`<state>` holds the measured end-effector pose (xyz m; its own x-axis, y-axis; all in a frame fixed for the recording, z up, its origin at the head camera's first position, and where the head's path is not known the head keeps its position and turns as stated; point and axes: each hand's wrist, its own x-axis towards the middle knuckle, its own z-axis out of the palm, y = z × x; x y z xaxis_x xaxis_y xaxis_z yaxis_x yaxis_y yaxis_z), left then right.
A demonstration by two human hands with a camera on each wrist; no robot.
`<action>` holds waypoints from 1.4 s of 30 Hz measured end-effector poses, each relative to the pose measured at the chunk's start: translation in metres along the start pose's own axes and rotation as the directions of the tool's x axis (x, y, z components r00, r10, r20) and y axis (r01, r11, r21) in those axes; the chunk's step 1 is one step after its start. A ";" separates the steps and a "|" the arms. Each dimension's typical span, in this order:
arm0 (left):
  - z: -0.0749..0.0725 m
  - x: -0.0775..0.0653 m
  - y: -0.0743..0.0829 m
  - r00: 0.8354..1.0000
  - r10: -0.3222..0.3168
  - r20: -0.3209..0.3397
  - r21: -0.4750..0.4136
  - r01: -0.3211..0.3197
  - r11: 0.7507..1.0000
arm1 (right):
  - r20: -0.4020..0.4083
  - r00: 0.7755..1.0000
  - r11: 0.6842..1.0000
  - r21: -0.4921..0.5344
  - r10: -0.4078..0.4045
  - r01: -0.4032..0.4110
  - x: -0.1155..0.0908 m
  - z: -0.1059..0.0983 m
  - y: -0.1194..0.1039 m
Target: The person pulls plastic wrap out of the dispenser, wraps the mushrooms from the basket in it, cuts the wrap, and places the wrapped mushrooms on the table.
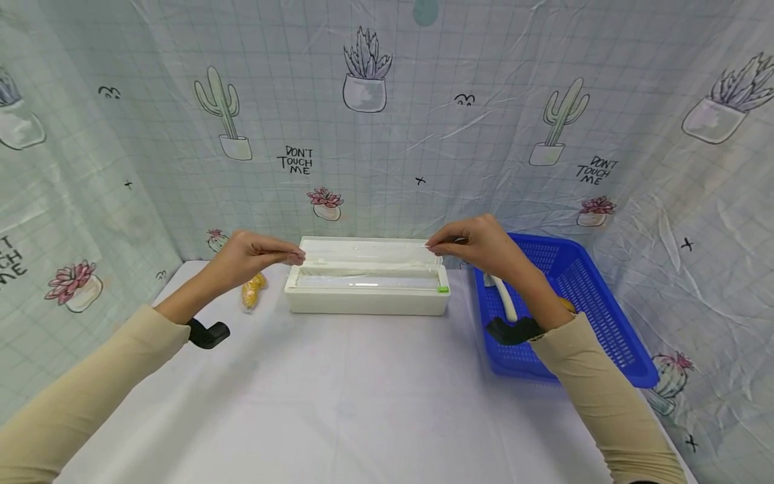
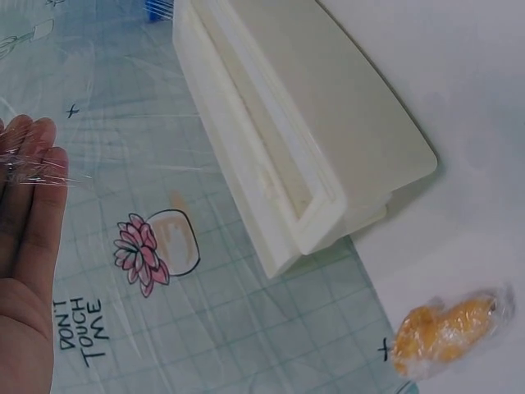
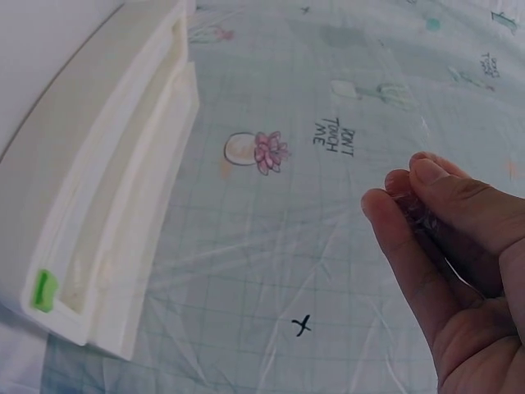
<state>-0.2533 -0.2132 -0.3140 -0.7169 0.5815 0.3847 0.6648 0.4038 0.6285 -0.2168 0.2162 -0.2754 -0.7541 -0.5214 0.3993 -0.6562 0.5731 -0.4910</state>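
A white cling film dispenser (image 1: 367, 302) sits at the back of the table, its lid (image 1: 338, 243) raised. From it a clear sheet of cling film (image 1: 370, 255) runs up between both hands. My left hand (image 1: 256, 252) pinches the film's left corner; in the left wrist view, bunched film lies across the fingers (image 2: 45, 189) and the thumb is hidden. With thumb and fingertips, my right hand (image 1: 480, 243) pinches the other corner, above the dispenser's right end. In the right wrist view, a green slider (image 3: 44, 290) shows on the dispenser's edge.
A yellow-orange item wrapped in clear film (image 1: 252, 292) lies left of the dispenser. On the right stands a blue basket (image 1: 611, 316), holding a white-handled tool (image 1: 506, 301) and something orange, mostly hidden by the right arm. A patterned curtain (image 1: 387, 148) hangs behind the table.
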 end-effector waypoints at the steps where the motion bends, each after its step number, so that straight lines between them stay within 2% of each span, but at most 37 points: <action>1: 0.000 0.000 0.000 1.000 0.002 -0.001 0.000 -0.002 1.000 | 0.000 1.000 1.000 -0.002 -0.003 0.003 0.000 0.000 0.000; 25: -0.008 -0.005 0.013 0.999 0.053 -0.010 0.053 -0.053 0.997 | -0.016 0.996 0.995 -0.056 -0.086 0.085 -0.003 -0.007 -0.011; 35: -0.010 -0.006 0.020 0.999 0.054 -0.006 0.039 -0.054 0.998 | -0.032 0.983 0.980 -0.094 -0.179 0.175 -0.006 -0.009 -0.012; 42: -0.011 -0.008 0.022 0.997 0.079 -0.013 0.041 -0.079 0.996 | -0.041 0.979 0.975 -0.109 -0.199 0.193 -0.010 -0.010 -0.017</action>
<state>-0.2353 -0.2163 -0.2960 -0.6644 0.6026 0.4421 0.7273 0.3851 0.5681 -0.1983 0.2184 -0.2635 -0.6092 -0.5987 0.5201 -0.7886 0.5267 -0.3174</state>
